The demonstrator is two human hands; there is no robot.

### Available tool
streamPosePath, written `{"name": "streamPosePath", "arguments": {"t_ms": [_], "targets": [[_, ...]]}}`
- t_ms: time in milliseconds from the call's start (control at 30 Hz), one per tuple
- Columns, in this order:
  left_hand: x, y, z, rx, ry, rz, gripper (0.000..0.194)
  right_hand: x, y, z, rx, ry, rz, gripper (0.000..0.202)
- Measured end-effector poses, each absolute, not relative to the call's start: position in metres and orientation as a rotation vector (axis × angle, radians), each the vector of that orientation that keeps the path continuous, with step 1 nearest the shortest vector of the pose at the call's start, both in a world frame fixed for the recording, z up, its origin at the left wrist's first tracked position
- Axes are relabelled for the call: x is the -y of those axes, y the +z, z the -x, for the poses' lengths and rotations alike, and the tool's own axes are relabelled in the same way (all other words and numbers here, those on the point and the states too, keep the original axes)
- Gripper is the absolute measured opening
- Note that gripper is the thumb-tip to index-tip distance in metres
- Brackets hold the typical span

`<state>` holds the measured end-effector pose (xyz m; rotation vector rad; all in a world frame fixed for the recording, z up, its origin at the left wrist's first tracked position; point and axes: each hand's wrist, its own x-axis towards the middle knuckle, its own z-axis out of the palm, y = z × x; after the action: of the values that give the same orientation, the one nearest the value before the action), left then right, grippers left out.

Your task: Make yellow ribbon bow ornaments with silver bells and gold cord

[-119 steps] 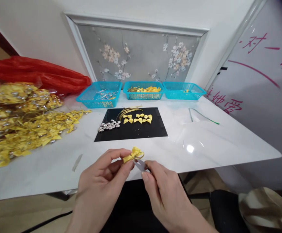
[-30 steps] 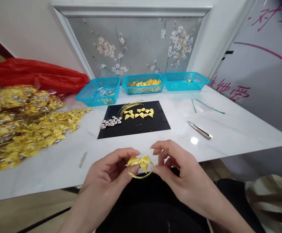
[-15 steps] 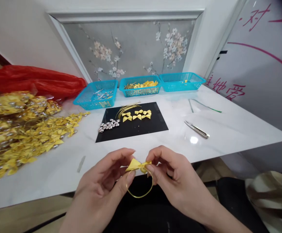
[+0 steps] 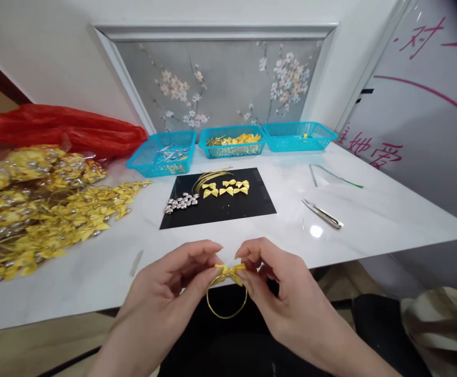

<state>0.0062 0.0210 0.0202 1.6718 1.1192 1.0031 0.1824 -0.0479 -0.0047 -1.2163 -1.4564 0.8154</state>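
Between my two hands is a yellow ribbon bow [image 4: 229, 271], with a thin gold cord loop [image 4: 227, 317] hanging below it. My left hand [image 4: 181, 280] pinches the bow's left side between thumb and fingers. On its right side, my right hand [image 4: 272, 280] grips it the same way. Both hands are just over the table's front edge. Beyond them a black mat [image 4: 213, 217] carries several yellow bows [image 4: 227, 191], a cluster of silver beads [image 4: 182, 202] and a bundle of gold cords [image 4: 209, 179].
Three blue baskets [image 4: 161, 170] stand along the wall. A big pile of yellow bow strands [image 4: 67, 222] covers the left side, with red mesh cloth [image 4: 59, 125] behind. To the right lie small metal snips [image 4: 323, 213] and a green strip [image 4: 338, 177].
The bow has tipped between my fingers, so its loops now show flatter and lower. Both hands stay pinched on it. The view has shifted slightly.
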Motion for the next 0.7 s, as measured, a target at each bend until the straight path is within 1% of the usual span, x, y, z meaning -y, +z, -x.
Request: {"name": "streamPosePath", "arguments": {"t_ms": [167, 400, 567, 700], "targets": [[-0.017, 0.019, -0.006, -1.159, 1.062, -1.637, 0.020, 0.048, -0.010, -0.185, 1.389, 0.972, 1.194, 0.018], [-0.023, 0.019, 0.009, -1.009, 0.974, -1.170, 0.024, 0.035, -0.016, -0.186, 1.309, 1.159, 1.115, 0.021], [-0.024, 0.012, 0.026, -0.826, 0.945, -0.506, 0.031, 0.017, -0.007, -0.168, 1.399, 1.156, 1.043, 0.021], [-0.019, 0.007, 0.035, -0.780, 0.930, -0.362, 0.033, 0.002, 0.009, -0.146, 1.583, 1.083, 1.019, 0.017]]}}
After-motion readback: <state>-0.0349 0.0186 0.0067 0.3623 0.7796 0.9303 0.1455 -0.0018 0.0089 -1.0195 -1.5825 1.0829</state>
